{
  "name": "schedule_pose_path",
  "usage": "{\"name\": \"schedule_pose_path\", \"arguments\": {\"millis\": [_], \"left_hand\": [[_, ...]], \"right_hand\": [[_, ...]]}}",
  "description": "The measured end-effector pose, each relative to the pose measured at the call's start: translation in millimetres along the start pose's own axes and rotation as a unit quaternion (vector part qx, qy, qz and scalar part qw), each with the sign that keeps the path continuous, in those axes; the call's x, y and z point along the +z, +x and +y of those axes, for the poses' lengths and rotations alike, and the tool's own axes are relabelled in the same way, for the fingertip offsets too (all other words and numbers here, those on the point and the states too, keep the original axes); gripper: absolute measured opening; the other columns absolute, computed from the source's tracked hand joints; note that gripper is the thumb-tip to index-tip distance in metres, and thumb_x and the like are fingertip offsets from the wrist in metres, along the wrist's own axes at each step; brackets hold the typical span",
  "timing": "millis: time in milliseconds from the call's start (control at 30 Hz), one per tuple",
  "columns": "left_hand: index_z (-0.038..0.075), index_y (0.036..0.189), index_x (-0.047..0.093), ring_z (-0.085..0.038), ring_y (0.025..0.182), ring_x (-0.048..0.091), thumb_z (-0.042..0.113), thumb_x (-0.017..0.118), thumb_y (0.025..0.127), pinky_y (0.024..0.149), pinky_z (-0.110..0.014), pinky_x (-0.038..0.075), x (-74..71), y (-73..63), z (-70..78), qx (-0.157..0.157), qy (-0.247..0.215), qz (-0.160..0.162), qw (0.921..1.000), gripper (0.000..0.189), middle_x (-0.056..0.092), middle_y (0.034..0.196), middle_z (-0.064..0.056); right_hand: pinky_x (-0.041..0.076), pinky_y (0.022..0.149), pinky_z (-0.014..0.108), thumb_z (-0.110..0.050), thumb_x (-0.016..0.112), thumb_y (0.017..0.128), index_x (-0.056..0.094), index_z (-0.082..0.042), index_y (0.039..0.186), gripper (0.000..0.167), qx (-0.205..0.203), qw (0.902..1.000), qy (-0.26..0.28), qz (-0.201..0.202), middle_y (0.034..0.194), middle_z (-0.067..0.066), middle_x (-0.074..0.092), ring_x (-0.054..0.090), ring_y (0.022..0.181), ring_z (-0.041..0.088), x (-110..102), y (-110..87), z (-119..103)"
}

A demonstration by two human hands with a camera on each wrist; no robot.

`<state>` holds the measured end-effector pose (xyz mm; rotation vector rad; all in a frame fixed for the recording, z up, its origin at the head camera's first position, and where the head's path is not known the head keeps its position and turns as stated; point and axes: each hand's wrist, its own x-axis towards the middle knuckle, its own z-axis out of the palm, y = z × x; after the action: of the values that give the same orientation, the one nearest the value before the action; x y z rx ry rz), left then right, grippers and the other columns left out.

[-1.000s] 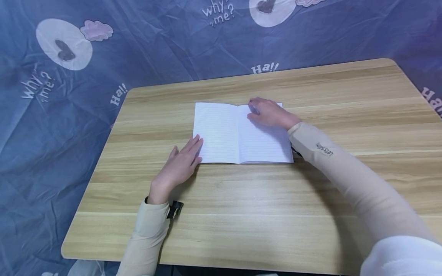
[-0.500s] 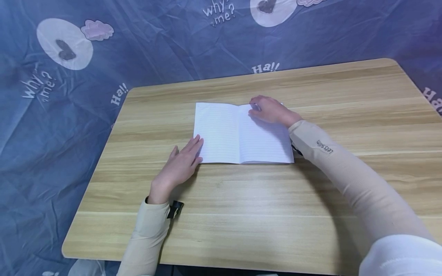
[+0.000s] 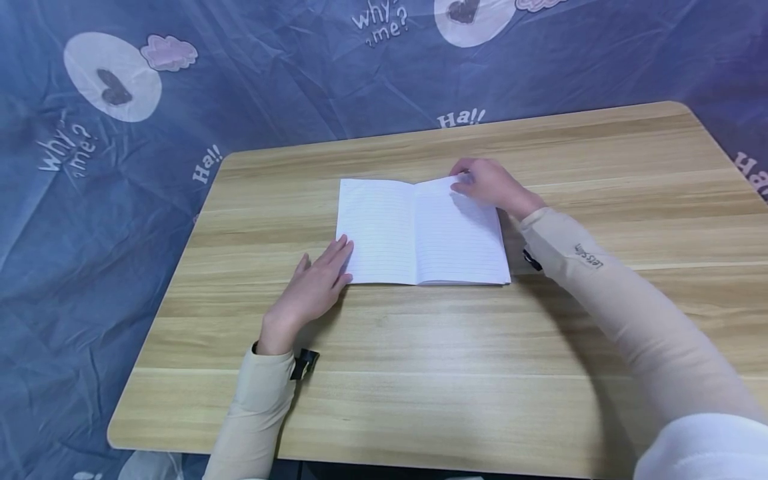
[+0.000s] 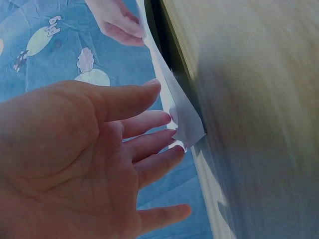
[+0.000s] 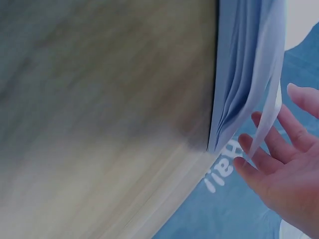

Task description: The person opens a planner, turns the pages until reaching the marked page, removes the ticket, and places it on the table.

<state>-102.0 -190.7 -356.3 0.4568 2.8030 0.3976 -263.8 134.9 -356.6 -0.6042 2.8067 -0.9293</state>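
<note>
An open notebook [image 3: 384, 233] with ruled white pages lies on the wooden table. My left hand [image 3: 312, 287] rests at the lower left edge of its left page with fingers spread. In the left wrist view, the left hand's fingertips [image 4: 172, 154] touch the paper's corner. My right hand [image 3: 492, 187] is at the top right corner of the right page [image 3: 462, 240]. In the right wrist view, some fingers of the right hand [image 5: 289, 159] reach beneath a lifted page [image 5: 269, 107], while the thumb stands apart from it.
The table [image 3: 384, 373] extends around the notebook on every side. Behind it hangs a blue printed cloth [image 3: 270, 80]. A black strap piece [image 3: 305, 365] shows at the left wrist, beside the beige sleeve [image 3: 252, 407].
My right hand has shifted right and slightly away from me along the top of the right page. The left hand and the notebook's position stay the same.
</note>
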Motion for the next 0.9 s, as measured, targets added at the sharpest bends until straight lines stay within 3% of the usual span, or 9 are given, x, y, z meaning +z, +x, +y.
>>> {"name": "schedule_pose_path", "arguments": {"millis": [133,300,433,600,733,900], "left_hand": [[0.009,0.157,0.02,-0.022,0.149,0.012,0.025,0.046,0.105,0.115,-0.062,0.007,-0.1,0.0,0.4,-0.004,-0.001,-0.004,1.0,0.06,0.012,0.163,-0.006],[0.009,0.157,0.02,-0.022,0.149,0.012,0.025,0.045,0.106,0.115,-0.062,0.007,-0.1,0.6,0.8,-0.005,0.001,-0.005,1.0,0.06,0.012,0.163,-0.006],[0.009,0.157,0.019,-0.022,0.149,0.012,0.026,0.045,0.106,0.115,-0.062,0.007,-0.1,1.1,0.9,-0.004,0.001,-0.007,1.0,0.06,0.011,0.163,-0.006],[0.009,0.157,0.019,-0.022,0.149,0.012,0.026,0.044,0.106,0.115,-0.062,0.007,-0.1,1.6,1.9,-0.003,0.002,-0.009,0.9999,0.06,0.01,0.164,-0.006],[0.01,0.157,0.019,-0.021,0.149,0.011,0.027,0.043,0.106,0.115,-0.061,0.007,-0.3,2.5,2.5,-0.006,0.001,-0.012,0.9999,0.059,0.01,0.164,-0.005],[0.01,0.157,0.018,-0.021,0.149,0.011,0.027,0.043,0.106,0.115,-0.061,0.006,0.1,3.7,2.5,-0.008,0.0,-0.014,0.9999,0.059,0.009,0.164,-0.005]], "right_hand": [[0.036,0.104,0.051,-0.008,0.063,0.094,0.061,0.006,0.117,0.027,0.018,0.9993,0.025,0.021,0.122,0.025,0.06,0.051,0.119,0.038,-7,-4.6,7],[0.04,0.095,0.047,-0.012,0.063,0.094,0.061,0.004,0.121,0.03,0.07,0.9945,0.066,0.04,0.119,0.024,0.059,0.052,0.108,0.034,-13,-10.4,16],[0.044,0.085,0.036,-0.017,0.064,0.095,0.06,0.003,0.119,0.032,0.115,0.9859,0.111,0.049,0.111,0.018,0.061,0.054,0.098,0.026,-17,-17.3,22],[0.047,0.07,0.02,-0.017,0.068,0.093,0.059,0.006,0.118,0.036,0.136,0.9693,0.199,0.05,0.089,-0.001,0.062,0.056,0.078,0.006,-20,-31.2,29],[0.053,0.073,0.019,-0.017,0.068,0.093,0.052,0.011,0.129,0.048,0.142,0.9571,0.251,0.028,0.089,-0.007,0.064,0.061,0.073,0.002,-21,-42.8,30],[0.052,0.078,0.019,-0.021,0.067,0.094,0.048,0.01,0.136,0.055,0.146,0.9527,0.267,0.003,0.095,-0.007,0.068,0.065,0.075,0.003,-23,-56.3,26]]}}
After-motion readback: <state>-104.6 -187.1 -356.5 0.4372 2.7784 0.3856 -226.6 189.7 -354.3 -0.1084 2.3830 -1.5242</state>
